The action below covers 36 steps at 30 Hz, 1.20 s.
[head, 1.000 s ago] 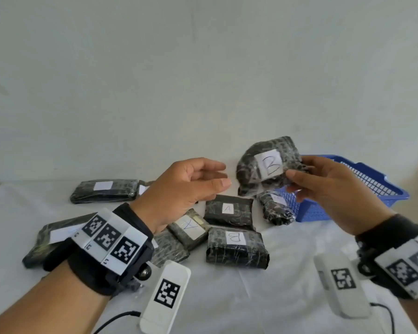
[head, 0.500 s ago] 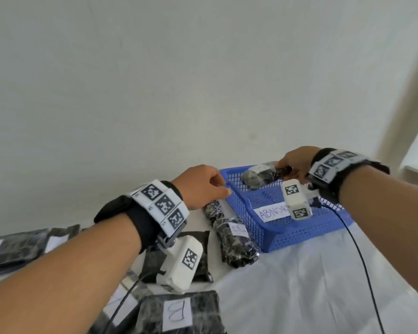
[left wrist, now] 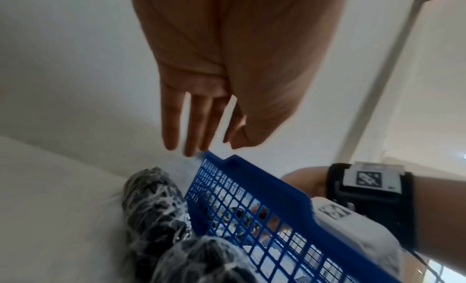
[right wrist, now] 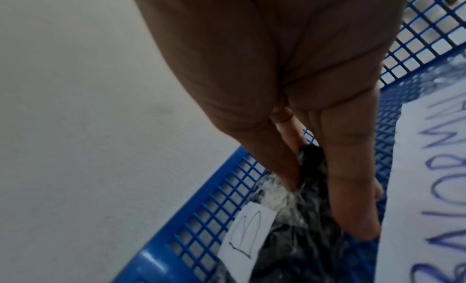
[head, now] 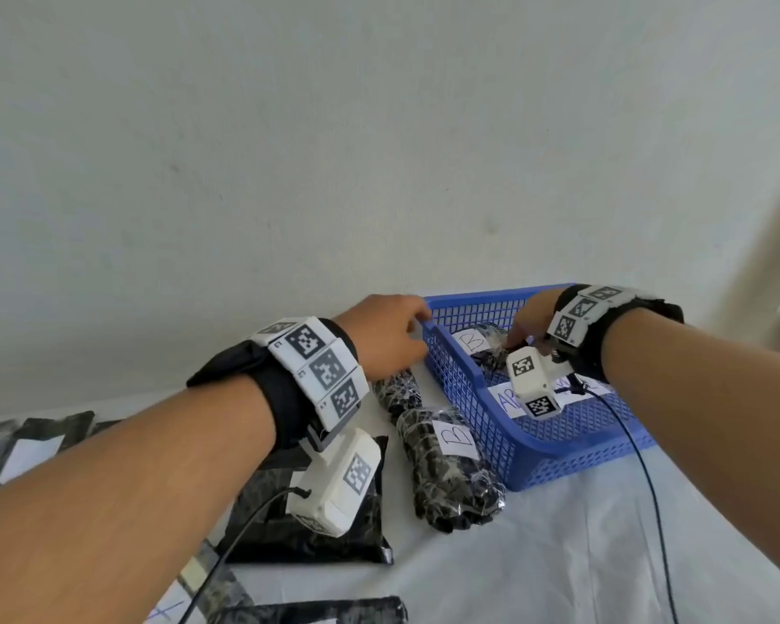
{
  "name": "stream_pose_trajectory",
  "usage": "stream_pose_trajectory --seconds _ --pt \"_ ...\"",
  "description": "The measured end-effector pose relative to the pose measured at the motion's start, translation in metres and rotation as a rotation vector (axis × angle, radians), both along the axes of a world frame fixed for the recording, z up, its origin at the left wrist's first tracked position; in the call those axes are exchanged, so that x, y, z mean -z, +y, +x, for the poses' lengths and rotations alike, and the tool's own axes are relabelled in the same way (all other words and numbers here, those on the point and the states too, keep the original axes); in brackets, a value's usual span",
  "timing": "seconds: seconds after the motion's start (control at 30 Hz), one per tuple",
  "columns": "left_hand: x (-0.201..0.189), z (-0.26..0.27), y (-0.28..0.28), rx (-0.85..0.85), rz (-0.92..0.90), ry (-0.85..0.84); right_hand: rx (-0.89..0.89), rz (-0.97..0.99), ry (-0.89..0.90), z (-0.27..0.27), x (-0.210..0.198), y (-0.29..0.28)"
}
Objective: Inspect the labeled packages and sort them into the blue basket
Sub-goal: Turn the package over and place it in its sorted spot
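The blue mesh basket (head: 536, 443) stands on the white cloth at the right. Inside it lies a dark wrapped package labelled B (head: 485, 351), low against the left wall. My right hand (head: 521, 331) reaches into the basket and pinches the package's twisted end between thumb and fingers (right wrist: 353, 187); its label (right wrist: 249, 231) faces up. My left hand (head: 406, 335) hovers at the basket's far left corner, with straight fingers (left wrist: 191, 127) touching the rim (left wrist: 252, 179). It holds nothing.
Two more wrapped packages lie just left of the basket, one labelled B (head: 446, 466) and one behind it (head: 397, 389). Flat dark packages (head: 307, 529) lie under my left forearm. A handwritten paper sheet (right wrist: 428, 167) lies on the basket floor. A wall is close behind.
My right hand has carried the B package from above the table down into the basket. My left hand has followed to the basket's corner rim. The head view has swung right.
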<state>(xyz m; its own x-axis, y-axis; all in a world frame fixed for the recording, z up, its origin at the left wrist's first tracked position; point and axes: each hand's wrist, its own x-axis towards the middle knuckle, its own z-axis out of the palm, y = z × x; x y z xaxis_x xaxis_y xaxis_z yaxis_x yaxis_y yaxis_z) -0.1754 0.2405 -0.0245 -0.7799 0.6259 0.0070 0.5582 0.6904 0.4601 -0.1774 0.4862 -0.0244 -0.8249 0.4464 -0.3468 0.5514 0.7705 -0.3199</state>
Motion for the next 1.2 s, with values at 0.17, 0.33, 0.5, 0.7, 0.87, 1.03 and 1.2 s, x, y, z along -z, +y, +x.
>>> stream_pose_trajectory --seconds 0.17,0.33,0.5,0.7,0.87,1.03,1.2 --pt "0.014 -0.012 0.004 -0.252 -0.125 -0.097 -0.083 0.114 -0.072 0.011 -0.002 -0.011" --pt "0.026 -0.010 0.016 -0.267 -0.219 -0.189 -0.190 0.252 -0.074 0.019 -0.028 -0.030" --pt "0.019 -0.011 0.004 -0.347 -0.086 -0.212 -0.236 0.245 0.286 0.028 -0.046 -0.042" --pt "-0.037 0.010 -0.061 -0.356 0.110 0.022 -0.381 0.047 0.716 0.073 -0.074 -0.101" --pt "-0.083 0.078 -0.130 -0.155 0.410 0.263 -0.450 -0.531 0.659 0.117 -0.097 -0.171" --pt "-0.091 0.144 -0.191 -0.130 0.732 0.233 -0.625 -0.886 0.900 0.173 -0.102 -0.230" --pt "-0.081 0.203 -0.238 -0.092 1.045 -0.117 -0.742 -1.255 0.861 0.217 -0.078 -0.263"
